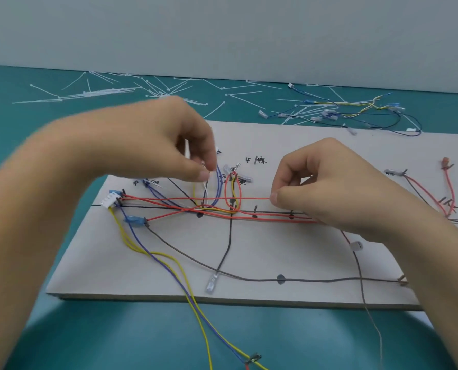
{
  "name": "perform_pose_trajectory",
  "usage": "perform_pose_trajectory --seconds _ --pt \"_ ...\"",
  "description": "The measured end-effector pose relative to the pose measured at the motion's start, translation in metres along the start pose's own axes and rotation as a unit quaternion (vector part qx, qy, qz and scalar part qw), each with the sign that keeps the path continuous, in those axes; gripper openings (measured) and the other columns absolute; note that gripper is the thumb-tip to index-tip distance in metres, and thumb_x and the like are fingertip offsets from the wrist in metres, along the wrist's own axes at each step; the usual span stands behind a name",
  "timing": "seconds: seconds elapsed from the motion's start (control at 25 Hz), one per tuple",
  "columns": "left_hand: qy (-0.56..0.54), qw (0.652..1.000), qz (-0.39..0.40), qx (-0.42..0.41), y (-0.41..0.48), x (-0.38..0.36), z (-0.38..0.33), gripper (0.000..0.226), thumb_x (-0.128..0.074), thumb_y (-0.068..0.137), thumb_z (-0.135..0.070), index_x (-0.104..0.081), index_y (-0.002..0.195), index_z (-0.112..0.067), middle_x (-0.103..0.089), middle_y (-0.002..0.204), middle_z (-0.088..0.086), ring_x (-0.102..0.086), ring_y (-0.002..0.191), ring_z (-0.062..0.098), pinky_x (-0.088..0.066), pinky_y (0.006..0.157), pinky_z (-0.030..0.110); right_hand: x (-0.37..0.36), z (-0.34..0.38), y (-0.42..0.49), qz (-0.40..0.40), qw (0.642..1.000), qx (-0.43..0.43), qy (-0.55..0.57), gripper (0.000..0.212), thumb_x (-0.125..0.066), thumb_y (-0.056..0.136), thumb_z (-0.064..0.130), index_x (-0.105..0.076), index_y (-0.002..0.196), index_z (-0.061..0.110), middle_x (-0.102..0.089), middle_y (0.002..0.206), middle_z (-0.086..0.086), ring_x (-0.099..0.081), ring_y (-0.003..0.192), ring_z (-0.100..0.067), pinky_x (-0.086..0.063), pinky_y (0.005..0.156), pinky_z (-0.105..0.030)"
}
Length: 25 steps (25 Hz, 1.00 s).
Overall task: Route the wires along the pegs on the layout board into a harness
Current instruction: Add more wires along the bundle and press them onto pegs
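Pinching one red wire (pixel 252 198) between thumb and forefinger of right hand (pixel 329 188), remaining fingers curled; running taut and level from the white connector (pixel 111 201) at the left of the layout board (pixel 276 252) to the pinch, just above the trunk bundle. Pinching a thin white strand (pixel 205 189) (tie or wire, cannot tell) with left hand (pixel 163 145) beside the blue loop (pixel 219 182), fingers curled down, partly blurred. Judged step: laying this red wire into the trunk along the pegs (pixel 255 208). To do well: keep light tension, lower on the same side of each peg as the red wires lying there, avoid dragging across the red-and-yellow loop (pixel 233 189) standing mid-board, seat fully before letting go. Room: open board toward the front, crossed only by a grey wire (pixel 249 279); mind the yellow and blue wires (pixel 196 307) hanging off the front edge, likely to snag on a forearm. Past the far edge: loose cable ties (pixel 102 93) and spare wires (pixel 356 108) on the teal table (pixel 9 84), well apart from both hands.
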<state>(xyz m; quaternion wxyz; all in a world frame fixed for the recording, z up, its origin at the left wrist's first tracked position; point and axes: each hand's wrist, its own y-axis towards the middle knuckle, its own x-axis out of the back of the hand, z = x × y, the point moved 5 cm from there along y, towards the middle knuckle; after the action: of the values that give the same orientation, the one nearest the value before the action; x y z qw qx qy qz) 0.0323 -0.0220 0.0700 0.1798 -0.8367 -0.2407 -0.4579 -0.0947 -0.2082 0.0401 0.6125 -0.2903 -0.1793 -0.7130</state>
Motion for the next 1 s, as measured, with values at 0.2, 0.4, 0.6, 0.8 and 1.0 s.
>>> perform_pose_trajectory --seconds 0.2,0.4,0.6,0.8,1.0 --pt "-0.067 0.997 0.014 -0.017 0.005 -0.036 -0.003 0.009 -0.076 0.087 -0.023 -0.078 0.079 -0.028 -0.072 0.065 -0.010 -0.061 0.055 0.009 -0.054 0.056 0.034 -0.005 0.001 -0.001 0.066 0.998 -0.003 -0.014 0.014 -0.068 0.080 0.005 -0.072 0.068 0.012 -0.060 0.050 0.003 -0.044 0.038 -0.005 -0.032 0.037 -0.014" --pt "-0.079 0.996 0.019 -0.035 0.004 -0.037 0.001 0.016 -0.075 0.090 -0.017 -0.078 0.082 -0.031 -0.074 0.069 -0.008 -0.064 0.058 0.012 -0.056 0.062 0.037 -0.006 0.001 -0.002 0.063 0.996 -0.006 -0.055 0.015 -0.066 0.077 0.009 -0.072 0.067 0.017 -0.065 0.055 0.001 -0.050 0.041 -0.004 -0.037 0.041 -0.016" --pt "-0.066 0.997 0.007 -0.034 0.002 -0.044 -0.005 0.014 -0.081 0.083 -0.022 -0.077 0.080 -0.035 -0.065 0.057 -0.014 -0.051 0.047 0.003 -0.041 0.049 0.018 -0.004 -0.001 -0.001 0.045 0.997 -0.007 -0.059 0.014 -0.068 0.077 0.010 -0.074 0.068 0.019 -0.064 0.056 0.002 -0.047 0.039 -0.004 -0.035 0.040 -0.015" --pt "-0.069 0.997 0.032 -0.014 -0.004 -0.033 0.005 0.014 -0.085 0.075 -0.032 -0.076 0.083 -0.039 -0.069 0.067 -0.014 -0.053 0.051 0.004 -0.052 0.061 0.033 0.000 -0.002 -0.001 0.034 0.999 -0.007 -0.028 0.013 -0.068 0.080 0.009 -0.074 0.071 0.016 -0.060 0.053 0.001 -0.042 0.037 -0.006 -0.031 0.035 -0.015" --pt "-0.048 0.997 0.054 0.006 -0.006 -0.029 0.014 0.011 -0.085 0.078 -0.037 -0.078 0.084 -0.043 -0.062 0.055 -0.006 -0.050 0.051 0.006 -0.045 0.059 0.030 0.000 -0.002 -0.001 0.043 0.998 -0.001 -0.038 0.013 -0.068 0.079 0.010 -0.074 0.070 0.017 -0.063 0.056 0.000 -0.044 0.039 -0.008 -0.034 0.038 -0.017"
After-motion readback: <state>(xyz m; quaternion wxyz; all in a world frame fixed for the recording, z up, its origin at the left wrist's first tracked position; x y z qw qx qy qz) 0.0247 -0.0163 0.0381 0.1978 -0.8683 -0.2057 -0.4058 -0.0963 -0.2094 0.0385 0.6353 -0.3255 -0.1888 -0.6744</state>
